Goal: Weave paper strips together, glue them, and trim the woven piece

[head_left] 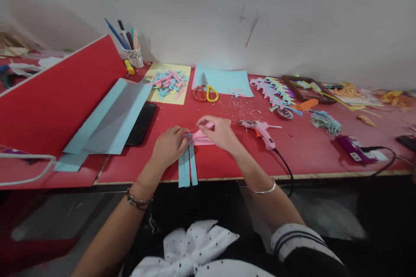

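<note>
My left hand (169,143) is closed with its fingertips on the spot where pink and blue paper strips cross. From under it the blue paper strips (193,166) hang down over the table's front edge. My right hand (220,133), fingers curled, pinches a pink paper strip (198,134) that runs between both hands. Another pink strip (204,141) lies just below it. Just right of my right hand rests a pink glue gun (260,130), its nozzle pointing left. The exact fold of the strips is partly hidden by my fingers.
Red-and-yellow scissors (205,88) lie on blue paper (227,78) at the back. Paper scraps (169,81), a pen cup (134,57) and a black phone (142,123) are to the left. A folded paper chain (271,91) and purple power box (354,149) sit right.
</note>
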Demonstrator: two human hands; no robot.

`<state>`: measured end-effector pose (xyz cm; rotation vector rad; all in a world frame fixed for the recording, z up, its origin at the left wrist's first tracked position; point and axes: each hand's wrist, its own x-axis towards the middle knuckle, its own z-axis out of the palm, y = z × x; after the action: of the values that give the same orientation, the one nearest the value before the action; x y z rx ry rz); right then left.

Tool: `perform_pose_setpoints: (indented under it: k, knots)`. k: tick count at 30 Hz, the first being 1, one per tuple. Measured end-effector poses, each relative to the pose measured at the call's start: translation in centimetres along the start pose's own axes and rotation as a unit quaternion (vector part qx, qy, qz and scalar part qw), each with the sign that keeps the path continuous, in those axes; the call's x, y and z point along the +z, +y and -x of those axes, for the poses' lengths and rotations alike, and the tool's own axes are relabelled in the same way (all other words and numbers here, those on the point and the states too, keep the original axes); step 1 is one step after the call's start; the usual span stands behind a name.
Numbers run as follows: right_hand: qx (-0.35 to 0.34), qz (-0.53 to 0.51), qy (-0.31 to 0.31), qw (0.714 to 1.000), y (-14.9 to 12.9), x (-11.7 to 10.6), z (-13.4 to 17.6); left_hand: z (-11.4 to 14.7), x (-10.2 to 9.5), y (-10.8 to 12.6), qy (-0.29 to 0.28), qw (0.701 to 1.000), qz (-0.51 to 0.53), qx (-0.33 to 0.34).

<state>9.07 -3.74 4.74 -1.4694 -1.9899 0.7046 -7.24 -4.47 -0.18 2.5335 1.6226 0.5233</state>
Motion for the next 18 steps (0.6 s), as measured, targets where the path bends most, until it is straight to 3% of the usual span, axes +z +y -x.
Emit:
perform_pose_setpoints:
  k: [6,18]
  knots:
    - [0.042,0.120,0.047,0.991,2.2,-0.9,1.8,-0.2,0.3,-0.1,-0.009,1.000,0.003,-0.003]
    - [-0.004,0.212,0.048,0.976,3.4,-0.8,3.1,-0.3,0.0,0.1,-0.019,1.000,-0.008,-0.006]
